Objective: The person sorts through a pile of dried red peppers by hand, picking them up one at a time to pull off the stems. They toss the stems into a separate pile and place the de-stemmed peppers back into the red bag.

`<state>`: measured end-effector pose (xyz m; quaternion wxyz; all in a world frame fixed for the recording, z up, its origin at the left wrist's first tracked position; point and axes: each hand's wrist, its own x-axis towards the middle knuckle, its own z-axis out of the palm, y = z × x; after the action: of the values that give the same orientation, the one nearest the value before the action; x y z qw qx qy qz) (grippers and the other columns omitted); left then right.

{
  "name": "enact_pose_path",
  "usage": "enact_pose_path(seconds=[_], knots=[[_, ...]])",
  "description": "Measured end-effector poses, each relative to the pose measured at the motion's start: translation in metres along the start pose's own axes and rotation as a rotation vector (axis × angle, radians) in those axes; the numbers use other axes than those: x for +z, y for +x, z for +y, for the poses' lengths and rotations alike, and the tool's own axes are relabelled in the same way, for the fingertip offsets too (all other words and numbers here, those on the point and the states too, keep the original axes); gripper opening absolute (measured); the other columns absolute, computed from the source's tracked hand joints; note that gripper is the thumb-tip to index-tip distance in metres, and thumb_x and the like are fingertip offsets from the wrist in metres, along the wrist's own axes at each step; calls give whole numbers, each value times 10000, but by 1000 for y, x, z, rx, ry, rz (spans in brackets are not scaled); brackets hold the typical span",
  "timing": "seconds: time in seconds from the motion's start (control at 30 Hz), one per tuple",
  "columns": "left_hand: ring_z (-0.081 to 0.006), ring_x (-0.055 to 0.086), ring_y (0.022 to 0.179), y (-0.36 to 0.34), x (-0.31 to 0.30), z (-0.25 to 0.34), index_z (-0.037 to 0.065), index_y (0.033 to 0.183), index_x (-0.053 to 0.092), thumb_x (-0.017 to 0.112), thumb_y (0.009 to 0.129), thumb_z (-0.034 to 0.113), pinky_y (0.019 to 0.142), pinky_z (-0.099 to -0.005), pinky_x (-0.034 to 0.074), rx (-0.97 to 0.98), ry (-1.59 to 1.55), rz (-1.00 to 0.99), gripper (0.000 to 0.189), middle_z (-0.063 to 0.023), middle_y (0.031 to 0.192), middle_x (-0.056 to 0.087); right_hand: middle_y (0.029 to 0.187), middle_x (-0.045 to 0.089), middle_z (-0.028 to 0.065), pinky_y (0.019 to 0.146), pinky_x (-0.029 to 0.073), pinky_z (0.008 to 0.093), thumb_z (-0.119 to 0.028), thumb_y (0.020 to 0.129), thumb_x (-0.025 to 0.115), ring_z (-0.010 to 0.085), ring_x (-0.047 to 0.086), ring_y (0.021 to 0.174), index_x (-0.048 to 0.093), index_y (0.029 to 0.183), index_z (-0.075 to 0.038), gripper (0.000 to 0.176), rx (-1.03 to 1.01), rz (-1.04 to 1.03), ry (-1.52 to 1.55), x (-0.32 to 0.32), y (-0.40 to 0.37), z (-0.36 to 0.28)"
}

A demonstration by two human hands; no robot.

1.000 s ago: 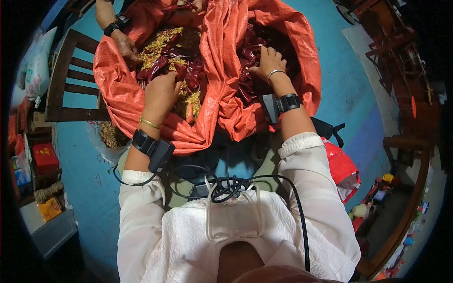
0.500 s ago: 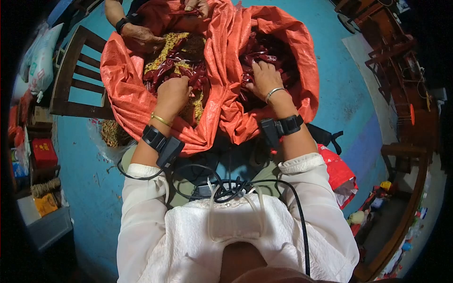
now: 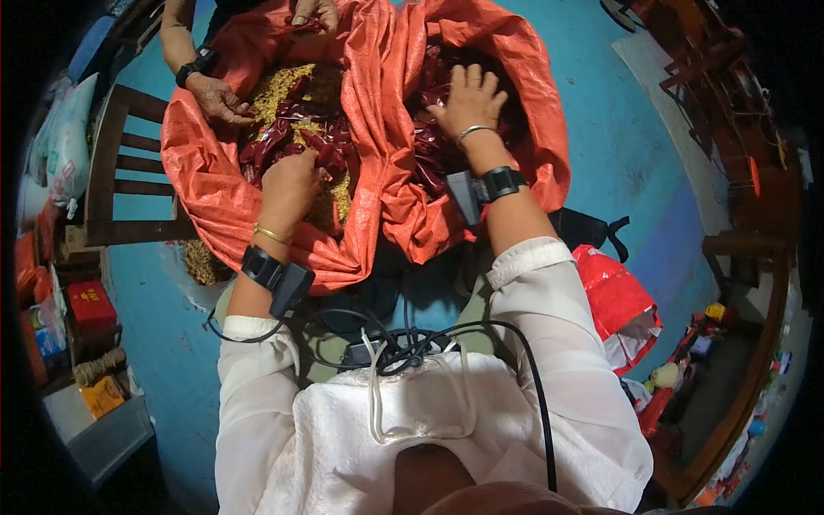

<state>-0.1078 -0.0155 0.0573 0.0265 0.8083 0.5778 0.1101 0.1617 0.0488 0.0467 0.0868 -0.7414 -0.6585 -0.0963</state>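
— Right hand point(image 3: 472, 105): moved farther into rt. bag point(image 3: 545, 137) since last look, fingers now fanned. Co-worker's banded hand point(image 3: 219, 99): shifted left & nearer, by left bag's point(image 3: 206, 189) left rim.

— Grip, rt.?

— Fingers apart, over rt. pods point(image 3: 429, 142), dark red, glossy. Nothing clamped that I see.

— And left hand point(image 3: 290, 184)?

— Curled, at left pods point(image 3: 279, 137), near part of left bag. Can't tell if clamped on any; back of hand blocks view.

— Other contents, left bag?

— Yellow bits point(image 3: 275, 93), qty. unk., beside left pods. Co-worker's other hand point(image 3: 316, 12): far rim.

— Risks?

— (1) Walls look soft; rt. forearm point(image 3: 519, 221) leaning could fold rt. bag's near rim, spill pods. (2) Left hand + co-worker's banded hand share one bag; poss. bump if both reach mid. (3) Left wrist unit point(image 3: 292, 290) just beside rim: might snag, esp. w/ cable point(image 3: 245, 340) trailing.
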Motion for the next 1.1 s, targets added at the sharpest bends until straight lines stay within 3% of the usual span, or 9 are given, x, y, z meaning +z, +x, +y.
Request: enact_pose_path(seconds=[0.13, 0.2, 0.4, 0.57, 0.63, 0.67, 0.73, 0.8, 1.1], knots=[[-303, 578, 648, 0, -1, 0, 59, 728, 533, 606, 706, 222, 553, -418, 451, -17, 39, -3, 180, -132, 650, 573, 915, 550, 104, 707, 460, 397, -361, 679, 648, 285, 544, 847, 545, 911, -74, 383, 18, -160, 135, -2, 3, 27], [-304, 578, 645, -2, -7, -1, 61, 730, 541, 601, 711, 230, 552, -415, 454, -6, 10, 25, 180, -127, 649, 575, 736, 546, 97, 649, 458, 391, -259, 717, 612, 278, 549, 730, 566, 775, -75, 198, -109, 143, 182, -25, -12, 10], [-321, 568, 669, -7, -9, -9, 53, 763, 572, 575, 737, 238, 584, -420, 442, -88, 13, -11, 188, -149, 671, 574, 714, 517, 109, 590, 440, 367, -138, 710, 584, 291, 532, 687, 551, 775, -72, 98, -686, 208, 794, -47, -71, -80], [-320, 569, 679, -13, -18, -21, 51, 762, 590, 571, 741, 251, 587, -416, 444, -165, -21, -21, 202, -149, 694, 582, 815, 536, 134, 641, 448, 380, -143, 707, 595, 308, 543, 747, 547, 858, -55, 181, -664, -128, 962, -35, -100, -128], [-315, 565, 691, -12, -12, -34, 52, 778, 590, 571, 742, 238, 600, -412, 443, -158, -39, 64, 191, -147, 700, 577, 878, 558, 160, 709, 440, 403, -166, 705, 595, 335, 541, 804, 555, 887, -35, 227, -569, -191, 906, -10, -90, -135], [-310, 560, 702, -12, -9, -40, 53, 794, 590, 572, 744, 226, 614, -408, 443, -137, -59, 156, 181, -145, 707, 571, 907, 569, 180, 760, 427, 410, -205, 716, 589, 347, 537, 854, 568, 890, -16, 258, -542, -438, 770, -4, -78, -132], [-305, 541, 766, -8, -17, -42, 48, 877, 568, 586, 733, 174, 660, -392, 437, -164, -61, 139, 192, -141, 782, 551, 872, 571, 184, 757, 431, 400, -235, 736, 574, 337, 539, 859, 578, 851, -4, 259, -501, -534, 607, -2, -65, -128], [-308, 519, 816, -3, -16, -47, 40, 949, 529, 610, 708, 131, 692, -381, 431, -107, 8, 338, 270, -136, 858, 526, 870, 573, 186, 751, 433, 402, -238, 740, 570, 332, 543, 855, 579, 845, -1, 259, -502, -508, 555, -1, -61, -127], [-348, 507, 869, 2, 9, -56, 41, 1050, 484, 643, 661, 94, 747, -387, 428, -250, -109, 221, 424, -165, 924, 519, 847, 593, 168, 735, 441, 407, -243, 748, 550, 322, 561, 828, 599, 857, -35, 240, -566, -494, 511, -3, -70, -127]])
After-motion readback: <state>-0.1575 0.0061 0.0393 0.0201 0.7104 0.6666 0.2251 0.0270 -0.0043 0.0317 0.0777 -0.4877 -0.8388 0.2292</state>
